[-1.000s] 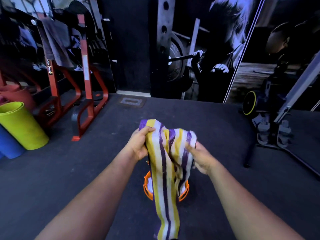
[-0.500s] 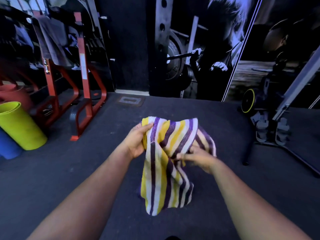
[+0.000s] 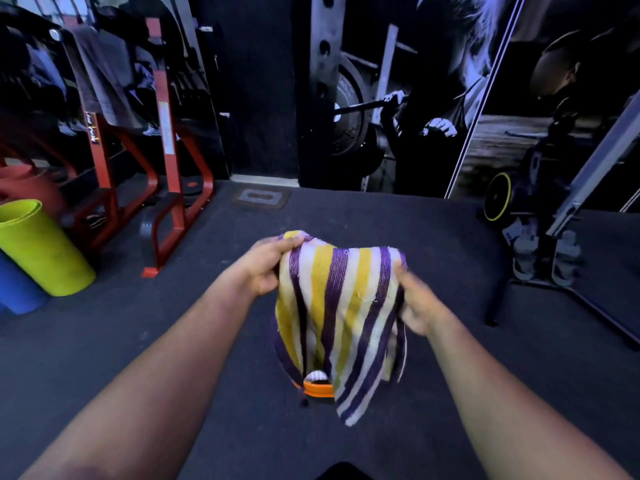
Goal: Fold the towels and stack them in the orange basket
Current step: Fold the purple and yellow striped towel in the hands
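Hands at chest height before you, both gripping one purple, yellow and white striped cloth towel. Your left hand holds the towel's upper left corner, its thumb lying over the top edge and its fingers curled behind the fabric. Your right hand clasps the right edge lower down, its fingers wrapped into the cloth; blur hides their exact placing. Between the two hands the towel spreads as a doubled panel, its stripes running downward, with one corner hanging lowest at the lower right. Directly beneath the towel, on the dark rubber gym floor, stands the round orange plastic basket; only a short arc of its rim shows below the towel's hem, with something pale just visible inside it.
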Demonstrator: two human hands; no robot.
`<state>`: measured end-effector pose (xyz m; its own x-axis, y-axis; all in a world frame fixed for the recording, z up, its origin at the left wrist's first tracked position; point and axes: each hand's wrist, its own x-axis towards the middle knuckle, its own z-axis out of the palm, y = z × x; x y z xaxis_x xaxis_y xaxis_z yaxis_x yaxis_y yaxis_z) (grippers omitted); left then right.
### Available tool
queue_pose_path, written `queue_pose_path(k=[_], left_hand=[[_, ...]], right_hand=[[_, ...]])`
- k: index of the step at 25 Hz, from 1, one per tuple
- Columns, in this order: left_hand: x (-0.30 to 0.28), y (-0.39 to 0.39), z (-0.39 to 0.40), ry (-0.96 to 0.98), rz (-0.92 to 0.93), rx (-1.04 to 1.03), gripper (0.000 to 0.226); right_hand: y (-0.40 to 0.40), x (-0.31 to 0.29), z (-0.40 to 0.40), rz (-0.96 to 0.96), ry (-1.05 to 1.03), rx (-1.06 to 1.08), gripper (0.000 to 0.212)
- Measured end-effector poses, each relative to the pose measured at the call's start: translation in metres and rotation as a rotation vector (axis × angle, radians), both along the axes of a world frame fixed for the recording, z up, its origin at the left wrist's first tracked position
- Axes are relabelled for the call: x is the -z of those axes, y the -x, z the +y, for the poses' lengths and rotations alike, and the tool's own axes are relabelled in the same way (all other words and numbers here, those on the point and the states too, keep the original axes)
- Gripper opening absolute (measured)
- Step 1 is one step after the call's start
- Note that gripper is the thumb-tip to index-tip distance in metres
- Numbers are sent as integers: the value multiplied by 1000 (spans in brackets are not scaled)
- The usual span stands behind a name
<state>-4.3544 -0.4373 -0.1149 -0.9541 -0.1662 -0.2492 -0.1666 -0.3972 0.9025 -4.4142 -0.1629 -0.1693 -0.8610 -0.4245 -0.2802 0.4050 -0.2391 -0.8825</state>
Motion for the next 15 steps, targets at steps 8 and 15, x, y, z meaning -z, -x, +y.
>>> queue_pose_path(k=[8,15], left_hand=[[37,-21,-6,378,-206,35,33],[7,4,-17,393,-138,-33,41]], right_hand=[[17,-22,-6,219,-257,126,28],[32,-29,12,222,-382,-143,27]])
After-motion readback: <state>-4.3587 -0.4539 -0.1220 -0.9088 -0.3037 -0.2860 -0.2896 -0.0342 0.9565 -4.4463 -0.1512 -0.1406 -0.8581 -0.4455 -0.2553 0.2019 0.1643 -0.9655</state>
